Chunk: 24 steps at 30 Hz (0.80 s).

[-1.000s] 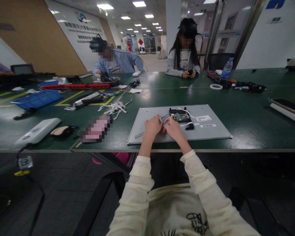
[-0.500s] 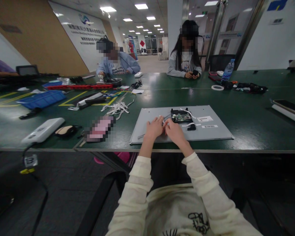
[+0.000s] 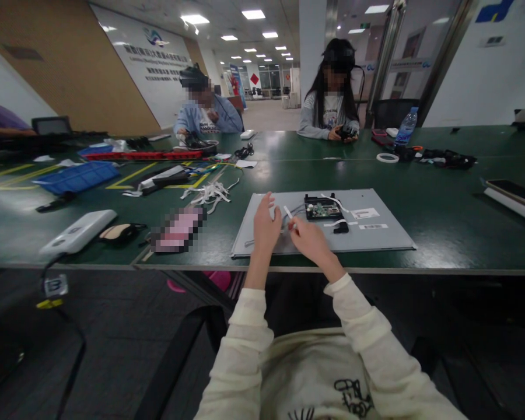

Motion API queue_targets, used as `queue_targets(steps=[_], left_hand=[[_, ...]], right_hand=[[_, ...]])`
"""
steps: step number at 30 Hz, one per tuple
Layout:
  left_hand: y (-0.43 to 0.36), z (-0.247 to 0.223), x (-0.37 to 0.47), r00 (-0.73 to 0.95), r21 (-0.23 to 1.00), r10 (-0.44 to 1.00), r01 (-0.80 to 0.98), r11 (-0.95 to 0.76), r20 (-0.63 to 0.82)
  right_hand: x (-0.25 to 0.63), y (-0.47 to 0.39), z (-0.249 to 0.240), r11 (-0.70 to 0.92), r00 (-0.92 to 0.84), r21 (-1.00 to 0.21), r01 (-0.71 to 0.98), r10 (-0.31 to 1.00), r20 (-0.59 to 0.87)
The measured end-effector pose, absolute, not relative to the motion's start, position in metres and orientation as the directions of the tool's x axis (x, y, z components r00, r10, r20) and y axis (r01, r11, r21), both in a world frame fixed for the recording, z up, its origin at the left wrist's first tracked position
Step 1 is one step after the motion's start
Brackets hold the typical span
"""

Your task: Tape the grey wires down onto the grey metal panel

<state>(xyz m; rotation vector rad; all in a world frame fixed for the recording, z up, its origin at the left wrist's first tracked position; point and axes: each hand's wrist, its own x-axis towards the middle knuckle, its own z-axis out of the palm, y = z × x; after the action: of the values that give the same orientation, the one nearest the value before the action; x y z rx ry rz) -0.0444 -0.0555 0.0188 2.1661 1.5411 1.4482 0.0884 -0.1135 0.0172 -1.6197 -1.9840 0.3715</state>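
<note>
A flat grey metal panel [image 3: 385,234] lies on the table in front of me. Fixed on it are a green circuit board in a black frame [image 3: 321,208], a small black part [image 3: 341,227] and white tape strips. My right hand [image 3: 308,236] pinches a short white tape strip [image 3: 287,212], whose end sticks up from the fingertips. Over the panel's left part, my left hand [image 3: 266,224] is raised with thumb and fingers apart, holding nothing. Grey cables [image 3: 295,210] run from the board toward my hands, which partly hide them.
Left of the panel lie a pink phone [image 3: 179,229], a pile of white strips [image 3: 212,192], a white power strip [image 3: 81,231] and a blue tray [image 3: 79,177]. A tape roll [image 3: 387,158] and a water bottle [image 3: 406,126] are farther back. Two people sit opposite.
My left hand has lifted off the panel, apart from my right. A white strip now shows in my right fingers. The person at the back left has raised a hand toward the face.
</note>
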Motion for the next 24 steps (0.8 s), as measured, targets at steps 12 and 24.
queue_targets(steps=[12, 24], left_hand=[[-0.073, 0.029, -0.047, -0.09, 0.489, 0.65, 0.736, -0.467, 0.755], [-0.07, 0.028, -0.048, -0.067, 0.491, 0.678, 0.742, -0.457, 0.732]], right_hand=[[0.161, -0.126, 0.028, 0.757, -0.637, -0.268, 0.596, 0.649, 0.415], [0.233, -0.132, 0.01, 0.53, -0.513, -0.137, 0.837, 0.846, 0.146]])
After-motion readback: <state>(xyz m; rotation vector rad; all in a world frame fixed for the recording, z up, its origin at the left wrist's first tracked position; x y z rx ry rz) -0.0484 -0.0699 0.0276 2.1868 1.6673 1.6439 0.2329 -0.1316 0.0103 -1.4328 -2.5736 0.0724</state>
